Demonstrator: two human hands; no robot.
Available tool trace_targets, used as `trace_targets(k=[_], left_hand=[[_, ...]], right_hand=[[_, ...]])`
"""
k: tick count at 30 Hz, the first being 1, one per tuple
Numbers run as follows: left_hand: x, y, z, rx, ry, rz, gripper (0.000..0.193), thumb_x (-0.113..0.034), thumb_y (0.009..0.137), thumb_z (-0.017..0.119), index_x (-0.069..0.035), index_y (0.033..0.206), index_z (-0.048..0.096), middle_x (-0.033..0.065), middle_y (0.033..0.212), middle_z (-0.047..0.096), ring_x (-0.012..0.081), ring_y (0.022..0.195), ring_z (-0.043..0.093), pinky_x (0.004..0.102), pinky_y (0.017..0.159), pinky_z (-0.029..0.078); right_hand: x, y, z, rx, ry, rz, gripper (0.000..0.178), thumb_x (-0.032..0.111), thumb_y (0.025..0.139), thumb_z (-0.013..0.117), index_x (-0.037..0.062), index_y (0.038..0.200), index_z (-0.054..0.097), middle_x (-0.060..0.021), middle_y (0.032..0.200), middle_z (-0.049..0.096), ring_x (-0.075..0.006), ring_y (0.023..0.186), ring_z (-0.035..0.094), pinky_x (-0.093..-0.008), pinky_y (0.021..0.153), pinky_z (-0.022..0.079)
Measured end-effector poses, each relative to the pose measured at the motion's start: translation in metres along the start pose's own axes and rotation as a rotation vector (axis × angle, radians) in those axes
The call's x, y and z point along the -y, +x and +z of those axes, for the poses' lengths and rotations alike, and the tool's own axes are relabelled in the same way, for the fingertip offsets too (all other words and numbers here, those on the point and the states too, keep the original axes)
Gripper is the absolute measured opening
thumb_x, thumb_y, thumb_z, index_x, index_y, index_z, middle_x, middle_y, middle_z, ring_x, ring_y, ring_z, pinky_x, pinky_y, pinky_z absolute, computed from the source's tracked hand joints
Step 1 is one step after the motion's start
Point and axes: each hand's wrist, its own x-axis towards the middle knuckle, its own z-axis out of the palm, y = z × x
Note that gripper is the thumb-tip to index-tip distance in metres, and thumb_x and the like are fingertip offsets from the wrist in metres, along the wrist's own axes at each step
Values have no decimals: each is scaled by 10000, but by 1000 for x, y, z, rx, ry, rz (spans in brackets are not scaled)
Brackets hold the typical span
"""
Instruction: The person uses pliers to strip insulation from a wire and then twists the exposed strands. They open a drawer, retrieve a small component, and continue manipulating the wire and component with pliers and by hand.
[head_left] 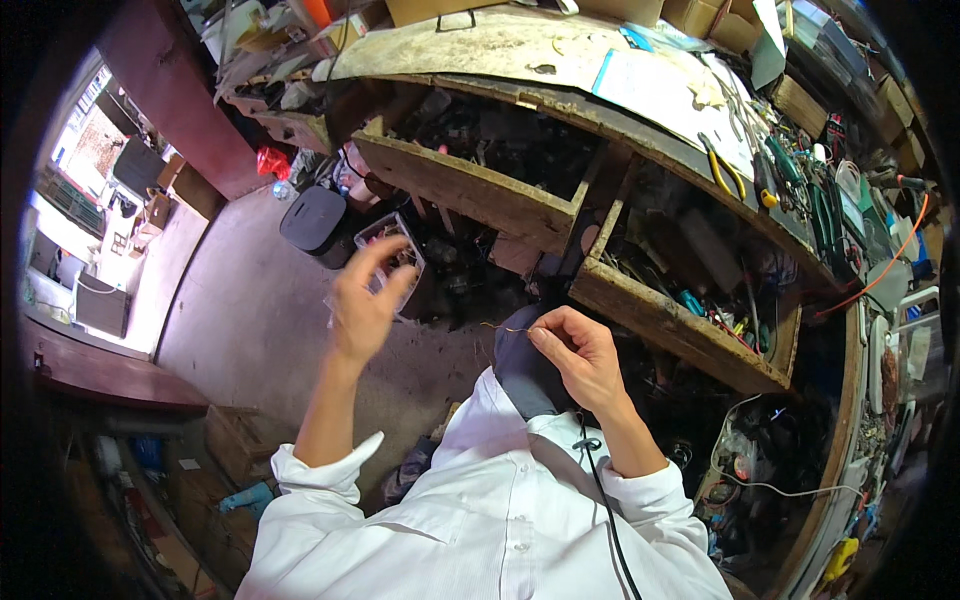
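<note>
My right hand [583,357] is raised over my lap, its thumb and forefinger pinched together. From that pinch a thin copper-coloured wire [508,327] sticks out to the left, slightly bent, its free end in the air. To the left, my left hand [365,305] hovers above the floor with thumb and fingers apart and nothing visible between them; it is a little blurred. Behind it stands a pale bin of scraps [413,262], partly hidden by the hand.
Two wooden drawers [470,190] [680,322] stand pulled out beneath the workbench [450,47], filled with loose parts. Yellow-handled pliers [722,170] and other tools lie along the bench's right side. A dark bin [314,226] stands on the floor [240,290]. A black cord [603,495] crosses my shirt.
</note>
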Motion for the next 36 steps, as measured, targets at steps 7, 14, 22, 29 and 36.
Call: trace_targets(k=[7,14,22,29,36], left_hand=[[-60,-28,37,566,167,360,218,-137,940,738,-1,1110,736,167,1067,753,302,930,736,390,797,571],[-33,-14,27,501,135,314,122,-104,966,705,3,1003,749,120,795,726,201,645,693,310,604,536],[41,-44,48,638,89,66,154,-105,990,638,22,1006,723,134,877,755,256,777,740,357,711,557],[69,-57,63,893,446,3,183,-190,940,633,-38,900,727,191,860,734,408,849,709,501,765,552],[59,-48,68,1004,670,-51,188,-150,929,657,-21,1039,739,215,1023,743,406,966,707,485,849,558]], right_hand=[[18,1,2,108,-127,16,137,120,983,706,-15,980,688,-19,740,646,-71,647,533,-262,597,445],[24,9,-22,162,-347,-21,162,138,965,706,-22,961,679,-109,746,646,-176,664,593,-331,623,481],[-24,-12,-58,338,-599,258,178,172,943,720,1,990,702,-155,788,676,-260,681,615,-377,657,495],[-69,-55,-81,597,-525,551,605,350,858,848,59,1337,619,-164,1123,718,-268,1048,693,-365,928,552],[-75,-75,-86,511,-525,551,376,140,899,795,-3,1220,659,-92,879,728,-182,780,701,-340,720,556]])
